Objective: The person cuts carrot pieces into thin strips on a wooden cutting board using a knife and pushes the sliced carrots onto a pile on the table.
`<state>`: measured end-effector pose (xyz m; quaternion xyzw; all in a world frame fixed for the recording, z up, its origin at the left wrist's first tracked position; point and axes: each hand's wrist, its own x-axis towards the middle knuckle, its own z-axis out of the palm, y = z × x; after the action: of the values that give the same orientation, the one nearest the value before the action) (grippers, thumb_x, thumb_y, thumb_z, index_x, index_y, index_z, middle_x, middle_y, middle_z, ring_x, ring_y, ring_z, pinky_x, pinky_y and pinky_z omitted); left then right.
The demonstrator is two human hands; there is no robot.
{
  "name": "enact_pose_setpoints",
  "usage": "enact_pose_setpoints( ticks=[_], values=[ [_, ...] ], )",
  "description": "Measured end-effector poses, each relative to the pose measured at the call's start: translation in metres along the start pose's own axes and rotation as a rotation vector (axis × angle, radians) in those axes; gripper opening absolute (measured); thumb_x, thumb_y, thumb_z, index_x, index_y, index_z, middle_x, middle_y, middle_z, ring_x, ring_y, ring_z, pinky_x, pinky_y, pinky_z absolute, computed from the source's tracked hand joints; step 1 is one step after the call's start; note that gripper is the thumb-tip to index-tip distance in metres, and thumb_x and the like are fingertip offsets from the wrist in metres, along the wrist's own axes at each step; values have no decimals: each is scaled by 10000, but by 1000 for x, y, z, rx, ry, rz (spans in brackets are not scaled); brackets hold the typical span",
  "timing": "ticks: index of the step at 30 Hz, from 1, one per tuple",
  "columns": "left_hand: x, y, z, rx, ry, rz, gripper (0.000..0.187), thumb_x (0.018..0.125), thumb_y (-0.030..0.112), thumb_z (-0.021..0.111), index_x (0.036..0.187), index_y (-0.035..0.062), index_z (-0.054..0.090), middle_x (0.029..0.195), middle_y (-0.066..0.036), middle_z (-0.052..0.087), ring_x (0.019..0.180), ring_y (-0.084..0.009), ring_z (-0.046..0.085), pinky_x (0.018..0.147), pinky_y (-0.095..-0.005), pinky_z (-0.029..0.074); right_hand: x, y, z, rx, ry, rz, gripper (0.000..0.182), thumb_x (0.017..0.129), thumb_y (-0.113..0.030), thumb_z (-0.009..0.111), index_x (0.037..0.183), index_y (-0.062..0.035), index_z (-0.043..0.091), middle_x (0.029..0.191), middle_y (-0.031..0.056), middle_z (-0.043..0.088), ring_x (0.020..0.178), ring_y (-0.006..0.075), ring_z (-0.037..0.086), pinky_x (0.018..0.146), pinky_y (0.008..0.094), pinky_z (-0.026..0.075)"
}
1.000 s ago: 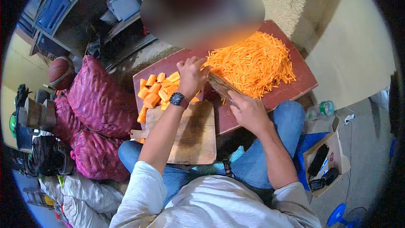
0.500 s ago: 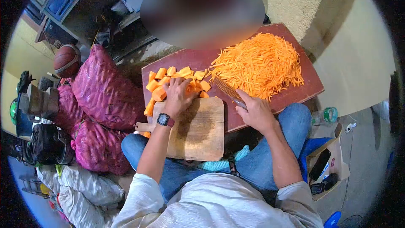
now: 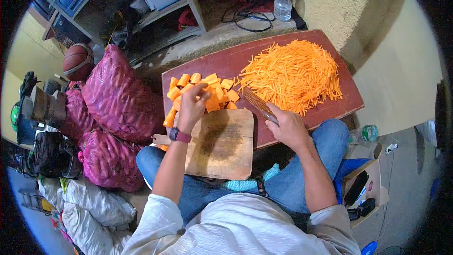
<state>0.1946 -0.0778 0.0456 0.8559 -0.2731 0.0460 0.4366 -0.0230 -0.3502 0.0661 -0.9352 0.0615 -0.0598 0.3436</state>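
Observation:
My left hand [image 3: 192, 106] hovers over the near edge of the cut carrot chunks [image 3: 211, 79], its fingers bent and apart; no piece shows clearly in them. A watch [image 3: 179, 135] circles that wrist. In my right hand [image 3: 290, 127] is a knife [image 3: 257, 102], gripped by its handle, with the streaked blade pointing up and left beside a large heap of carrot shreds [image 3: 297, 73]. Below the chunks, a wooden cutting board [image 3: 226, 148] lies partly over the red table's edge, its handle toward the left.
The red table [image 3: 226, 61] stands before my crossed legs. Filled pink mesh sacks [image 3: 120, 99] and a basketball [image 3: 78, 61] are left, with white sacks [image 3: 96, 208] below. A water bottle [image 3: 283, 0] stands behind the table; an open box [image 3: 365, 191] sits right.
My left hand has lifted slightly off the carrot chunks and turned, fingers now more bent. The knife stays in my right hand, nearly in place. The view has shifted slightly.

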Motion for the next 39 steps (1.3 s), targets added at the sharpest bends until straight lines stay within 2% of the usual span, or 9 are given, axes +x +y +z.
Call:
enact_pose_setpoints(
  ticks=[3, 7, 10, 12, 14, 19, 21, 28, 39],
  values=[
    [-46, 39, -9, 9, -129, -252, 282, 971, 77, 753, 1239, -13, 770, 972, -163, 790, 927, -210, 759, 805, -373, 578, -2, 1, 1, -3, 14, -13, 543, 934, -202, 776, 1424, -21, 628, 1011, 299, 765, 948, 495, 752, 844, 596, 593],
    [-114, 29, 3, -204, -160, -259, 262, 979, 78, 732, 1224, -7, 772, 993, -173, 783, 937, -284, 756, 836, -407, 573, -6, -1, 3, 12, 6, -29, 539, 933, -197, 782, 1419, -15, 638, 1013, 298, 764, 934, 492, 754, 839, 585, 598],
    [-135, 26, -2, 93, -104, -90, 267, 952, 115, 759, 1193, 0, 772, 1052, -178, 742, 1054, -389, 672, 944, -474, 514, -11, -16, -2, 77, -37, -36, 507, 946, -186, 775, 1401, 1, 654, 1022, 303, 762, 931, 481, 761, 835, 561, 601],
    [-143, 24, 0, 85, -25, -74, 270, 943, 116, 771, 1188, 1, 773, 1072, -174, 735, 1060, -380, 661, 954, -471, 499, -16, -27, 0, 138, -52, -62, 487, 958, -180, 766, 1394, 10, 661, 1029, 308, 760, 937, 472, 765, 834, 544, 602],
    [-148, 23, 1, 76, 43, -44, 274, 934, 118, 783, 1183, 3, 774, 1092, -170, 727, 1066, -371, 650, 964, -467, 484, -19, -39, 6, 454, -116, -89, 431, 996, -163, 730, 1379, 25, 667, 1059, 319, 753, 977, 469, 763, 844, 505, 598],
    [-158, 26, 8, 65, 16, 61, 295, 890, 86, 811, 1174, 23, 761, 1118, -147, 691, 1086, -367, 630, 962, -466, 466, -27, -69, 15, 355, -262, -106, 400, 1051, -160, 666, 1380, 66, 636, 1132, 333, 735, 1064, 491, 738, 890, 490, 588],
    [-156, 28, 7, 81, 0, 72, 296, 876, 63, 792, 1168, 25, 758, 1115, -143, 679, 1081, -366, 622, 958, -473, 466, -31, -77, 20, 305, -295, -69, 406, 1058, -113, 662, 1415, 73, 617, 1169, 273, 762, 1108, 362, 768, 962, 420, 574],
    [-158, 20, 5, 201, -76, 179, 394, 781, -26, 686, 1170, 10, 740, 1160, -156, 631, 1100, -375, 575, 959, -485, 467, -43, -87, 35, 311, -354, 19, 502, 1061, -121, 653, 1507, 77, 531, 1253, 319, 724, 1178, 410, 746, 995, 439, 563],
    [-150, 29, -6, 346, -234, 294, 361, 853, 103, 648, 1160, -59, 747, 1181, -162, 638, 1133, -349, 573, 990, -468, 472, -55, -120, 34, 181, -444, 120, 448, 1058, -127, 648, 1470, -2, 526, 1173, 308, 718, 1139, 499, 701, 927, 515, 569]
  ],
)
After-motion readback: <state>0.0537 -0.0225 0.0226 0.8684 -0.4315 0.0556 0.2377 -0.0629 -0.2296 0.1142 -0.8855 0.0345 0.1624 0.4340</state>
